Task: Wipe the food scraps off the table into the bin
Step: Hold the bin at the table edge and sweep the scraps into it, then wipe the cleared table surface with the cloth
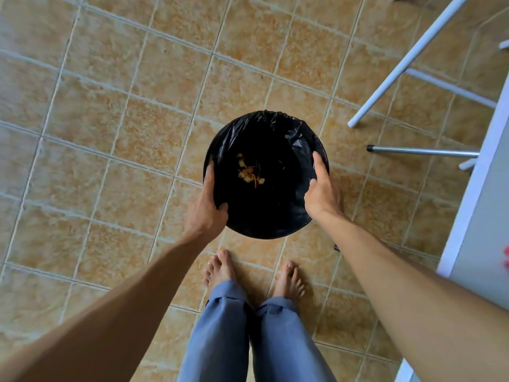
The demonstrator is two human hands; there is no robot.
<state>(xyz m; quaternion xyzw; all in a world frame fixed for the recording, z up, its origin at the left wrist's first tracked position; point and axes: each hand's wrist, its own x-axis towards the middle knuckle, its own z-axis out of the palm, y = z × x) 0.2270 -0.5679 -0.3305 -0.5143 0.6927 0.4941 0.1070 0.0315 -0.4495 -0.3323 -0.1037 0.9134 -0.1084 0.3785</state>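
Observation:
A round bin [271, 125] lined with a black plastic bag is over the tiled floor, just in front of my bare feet. Pale yellow and orange food scraps [249, 171] lie at its bottom. My left hand [208, 205] grips the bin's left rim, thumb hooked over the edge. My right hand [321, 188] grips the right rim, fingers on the bag. The white table [478, 194] shows only as an edge along the right side.
White chair or stool legs [407, 62] and a metal leg [421, 151] stand to the right of the bin, beside the table. Something pink [506, 257] lies at the table's right border. Tan floor tiles spread to the left and ahead.

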